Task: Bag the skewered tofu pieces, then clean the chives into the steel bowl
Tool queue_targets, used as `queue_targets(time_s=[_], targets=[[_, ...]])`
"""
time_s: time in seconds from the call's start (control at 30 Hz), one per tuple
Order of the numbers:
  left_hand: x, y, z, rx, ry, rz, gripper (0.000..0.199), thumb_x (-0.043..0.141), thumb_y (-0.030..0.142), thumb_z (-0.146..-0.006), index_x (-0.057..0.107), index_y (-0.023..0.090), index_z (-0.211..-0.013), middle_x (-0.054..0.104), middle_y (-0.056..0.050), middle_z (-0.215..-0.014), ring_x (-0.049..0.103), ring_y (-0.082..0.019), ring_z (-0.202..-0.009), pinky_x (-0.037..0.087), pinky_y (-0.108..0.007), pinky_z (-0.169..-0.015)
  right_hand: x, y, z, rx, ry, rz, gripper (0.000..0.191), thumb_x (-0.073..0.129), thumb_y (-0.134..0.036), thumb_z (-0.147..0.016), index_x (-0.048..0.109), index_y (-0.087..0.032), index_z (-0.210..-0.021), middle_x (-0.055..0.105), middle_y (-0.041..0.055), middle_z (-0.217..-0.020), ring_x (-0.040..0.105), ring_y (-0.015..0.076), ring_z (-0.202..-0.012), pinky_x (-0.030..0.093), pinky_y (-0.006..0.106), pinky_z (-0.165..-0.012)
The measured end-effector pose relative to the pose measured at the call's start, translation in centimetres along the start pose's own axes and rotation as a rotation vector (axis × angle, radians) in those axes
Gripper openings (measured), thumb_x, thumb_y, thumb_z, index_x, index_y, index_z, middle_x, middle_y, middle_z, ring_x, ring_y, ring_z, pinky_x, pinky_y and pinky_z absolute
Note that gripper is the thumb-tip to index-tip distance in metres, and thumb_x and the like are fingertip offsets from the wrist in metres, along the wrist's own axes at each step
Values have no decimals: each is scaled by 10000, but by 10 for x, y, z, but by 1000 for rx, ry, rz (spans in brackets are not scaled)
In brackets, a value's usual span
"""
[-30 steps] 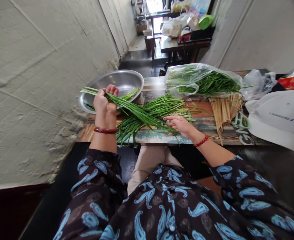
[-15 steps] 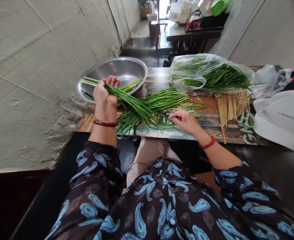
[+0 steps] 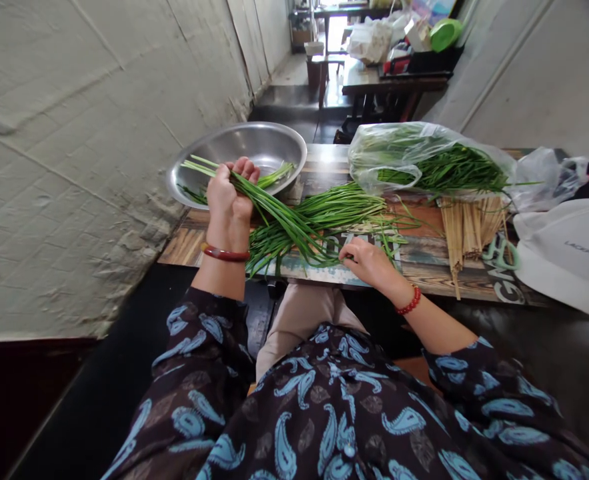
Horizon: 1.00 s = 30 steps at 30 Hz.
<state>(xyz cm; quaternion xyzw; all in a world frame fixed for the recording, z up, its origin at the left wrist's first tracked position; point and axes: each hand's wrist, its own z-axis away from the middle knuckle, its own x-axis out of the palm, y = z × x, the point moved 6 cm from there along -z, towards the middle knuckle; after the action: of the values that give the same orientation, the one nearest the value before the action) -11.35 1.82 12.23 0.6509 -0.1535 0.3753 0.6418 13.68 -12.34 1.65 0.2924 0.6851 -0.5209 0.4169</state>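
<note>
In my left hand [image 3: 233, 190] lies a bunch of Chinese chives [image 3: 279, 212], gripped near the pale stem ends, which point left over the steel basin [image 3: 294, 133]. The green leaf ends trail right and down toward the table's front edge. My right hand [image 3: 367, 262] is closed in a pinch at the leaf tips of that bunch; what exactly is between its fingers is too small to make out. Under and behind the held bunch, a pile of chives [image 3: 347, 202] rests on the wooden table [image 3: 424, 270]. More chives [image 3: 278, 175] lie inside the basin.
A clear plastic bag [image 3: 374, 143] full of chives lies at the back right. Before it are bamboo skewers [image 3: 467, 230], then green-handled scissors [image 3: 503, 255] and a white cap [image 3: 569, 250]. A wall [image 3: 99, 167] stands close on the left; another table [image 3: 369, 79] is farther back.
The whole view has shifted slightly, so things sit a little farther right and lower. My right hand has moved slightly down and toward me at the leaf tips; my left keeps its hold.
</note>
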Motion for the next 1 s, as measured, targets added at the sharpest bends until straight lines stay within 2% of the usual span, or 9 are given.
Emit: queue_targets(time_s=[0.17,0.23,0.4,0.53,0.7,0.87,1.0], targets=[[8,-2,7,-17,-21,17,290,326,223,-1031,469,209,-779,669,-9,-691,670,-127,-710,545,-300,-848,1,0,2,-83,19,-19,185,486,-116,-876,656,-179,-907,625,96,-977,607,209,-912,457,303,-825],[11,-2,7,-14,-44,22,267,351,234,-1027,492,211,-801,688,-22,-717,689,-135,-733,549,-297,-853,-2,6,4,-70,64,-70,181,464,-116,-875,627,-180,-919,647,91,-951,618,209,-883,463,312,-817],[24,4,11,-19,-113,44,218,375,228,-1015,544,213,-879,712,-40,-733,715,-158,-831,547,-321,-908,-17,41,7,114,128,-253,221,459,-161,-853,626,-188,-995,689,29,-739,630,186,-656,480,303,-695],[41,12,18,3,-152,72,216,393,241,-1012,551,212,-868,713,-44,-752,717,-168,-878,540,-331,-923,-32,56,12,75,150,-219,286,458,-209,-850,686,-178,-1020,729,53,-780,669,198,-682,505,325,-723],[59,19,27,15,-172,71,259,372,246,-1020,525,222,-812,691,-34,-749,694,-178,-948,531,-352,-927,-44,55,21,-1,232,-80,289,468,-210,-851,713,-175,-1000,751,102,-981,692,245,-914,506,376,-855],[73,27,31,49,-217,91,318,320,227,-1029,487,235,-759,666,-22,-716,651,-166,-995,499,-365,-957,-49,52,19,26,321,-103,273,462,-125,-819,705,-191,-927,751,68,-917,682,219,-844,498,334,-806],[96,31,33,48,-268,87,327,302,224,-1036,471,238,-756,656,-16,-685,640,-171,-957,509,-363,-929,-54,48,12,-1,406,-126,262,442,-86,-796,674,-207,-789,717,46,-831,653,201,-806,478,305,-782]])
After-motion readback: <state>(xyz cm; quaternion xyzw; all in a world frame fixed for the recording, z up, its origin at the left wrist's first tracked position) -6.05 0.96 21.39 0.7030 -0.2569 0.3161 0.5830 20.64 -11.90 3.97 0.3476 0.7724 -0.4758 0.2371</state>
